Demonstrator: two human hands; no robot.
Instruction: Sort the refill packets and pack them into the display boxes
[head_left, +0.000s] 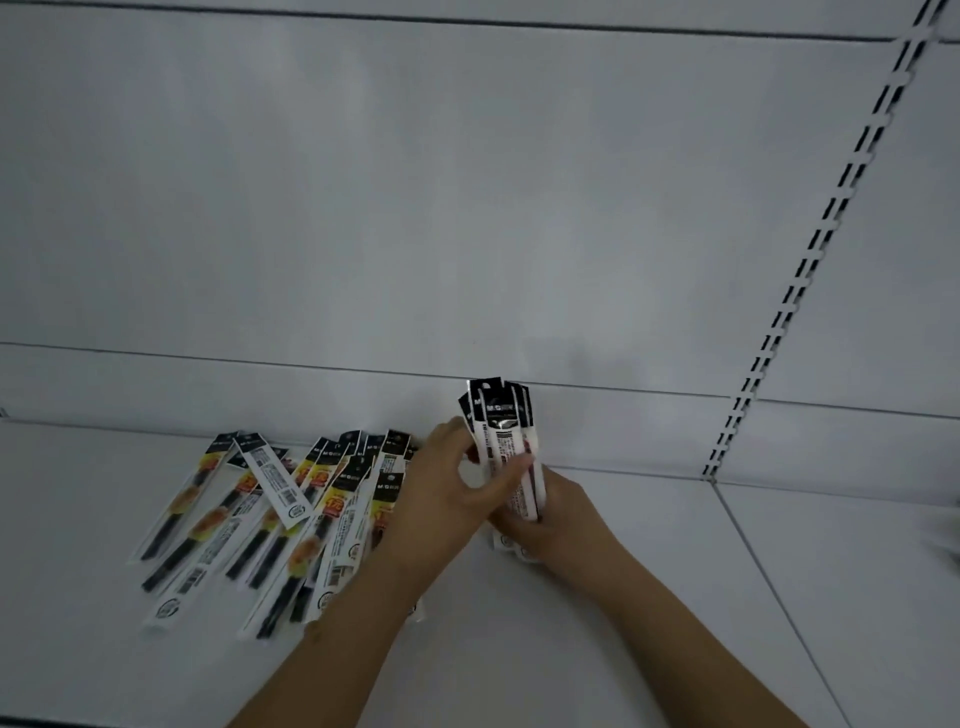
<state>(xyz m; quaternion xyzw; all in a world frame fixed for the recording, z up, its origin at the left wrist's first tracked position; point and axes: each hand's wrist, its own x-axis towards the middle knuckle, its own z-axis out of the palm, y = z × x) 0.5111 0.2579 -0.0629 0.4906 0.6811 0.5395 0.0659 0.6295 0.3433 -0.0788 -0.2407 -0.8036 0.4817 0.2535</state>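
**Entry: one bundle of refill packets in hand, loose stock on shelf**

Fingers: on my feed, the fingers of the left hand (447, 493) curl round the upper middle of the bundle, thumb across its front. The fingers of the right hand (545, 512) wrap its lower part from behind and beneath; both are clamped on it.

Item 1: a bundle of long, narrow white-backed refill packets with black header tabs (506, 441), several deep, held nearly upright, tabs uppermost, printed backs facing me. Its lower ends sit close to the surface; I cannot tell whether they touch.

Item 2: a loose pile of the same narrow packets, clear fronts with black refills and yellow-orange labels (270, 519), fanned and overlapping, just left of the left hand; some lie face up, some show white barcode backs.

Surface: a white metal shelf deck (597, 623), with a white back panel (415, 208) behind and a slotted white upright strip (810, 244) at the right.
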